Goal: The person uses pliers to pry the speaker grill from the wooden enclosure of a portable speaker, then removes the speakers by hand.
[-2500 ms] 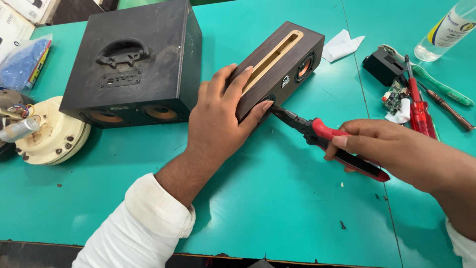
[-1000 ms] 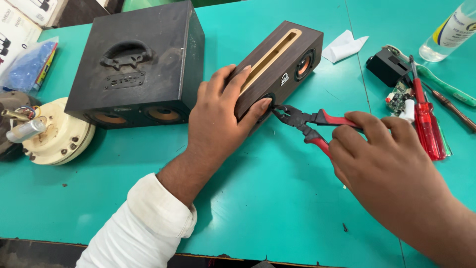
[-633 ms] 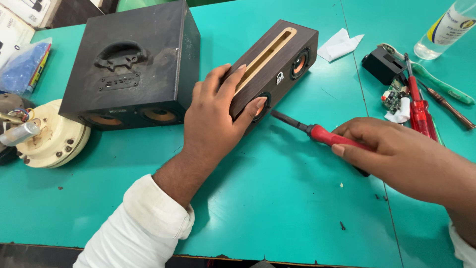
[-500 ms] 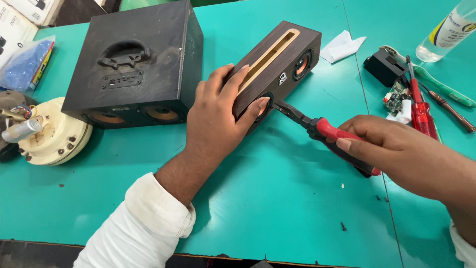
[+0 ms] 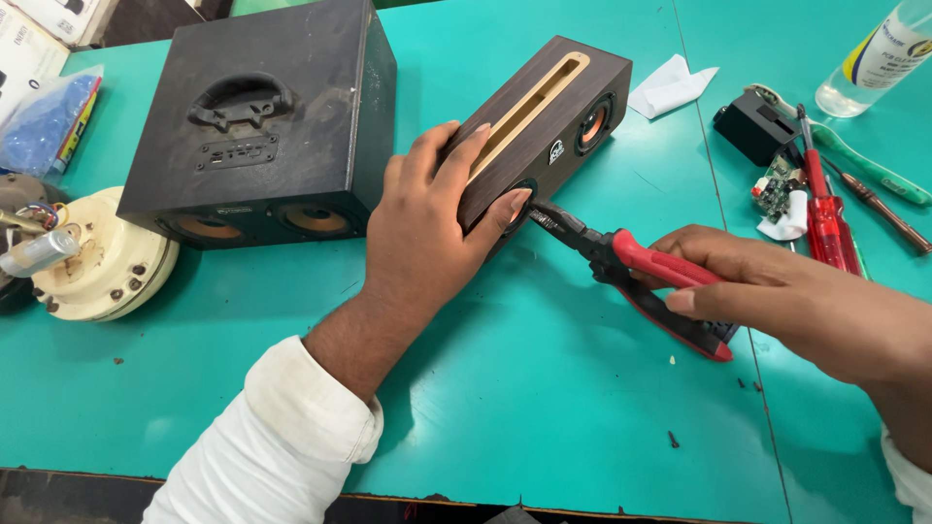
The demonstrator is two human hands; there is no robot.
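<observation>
A long dark wooden speaker (image 5: pixel 555 114) with a light slot on top lies slanted on the green table (image 5: pixel 544 388). My left hand (image 5: pixel 427 218) grips its near end, thumb on the front face. My right hand (image 5: pixel 777 291) holds red-handled pliers (image 5: pixel 636 272). The pliers' black jaws touch the speaker's front by my left thumb, at a round opening partly hidden by the hand.
A big black speaker box (image 5: pixel 257 126) stands at the left, a cream round motor part (image 5: pixel 92 257) beside it. At the right lie a red screwdriver (image 5: pixel 825 209), a small circuit board (image 5: pixel 774 189), a black block (image 5: pixel 757 121), a clear bottle (image 5: pixel 879 58) and white paper (image 5: pixel 670 87).
The right hand turned and re-gripped the pliers, and their jaws shifted slightly along the speaker's front and now sit by the left thumb. The left hand stays on the speaker.
</observation>
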